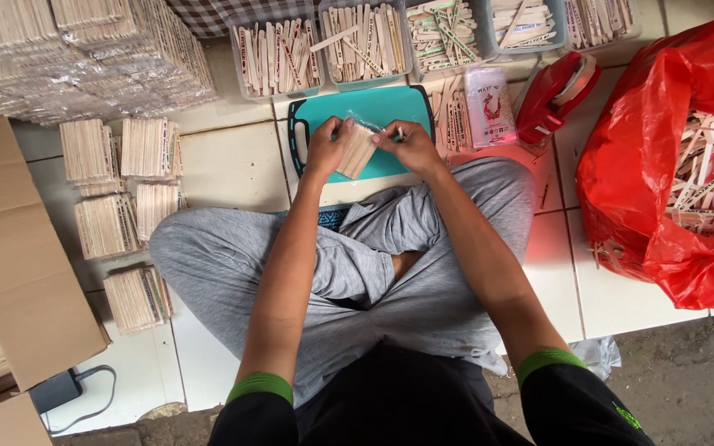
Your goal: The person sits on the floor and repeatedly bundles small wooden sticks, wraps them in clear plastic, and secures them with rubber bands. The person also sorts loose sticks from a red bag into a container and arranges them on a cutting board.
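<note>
I sit cross-legged on a tiled floor. My left hand [325, 147] and my right hand [407, 145] both grip a small bundle of flat wooden sticks [357, 152] in a clear plastic wrap, held just above a teal cutting board [373, 107]. The left hand pinches the bundle's left end. At the right end, the right hand also seems to hold a thin dark object, too small to tell.
Clear trays of sticks [277, 58] line the far edge. Wrapped stick bundles [105, 223] lie at the left, with stacked packs [84, 49] behind and a cardboard box [18, 272]. On the right are a red tape dispenser [555, 95] and a red bag of sticks [679, 165].
</note>
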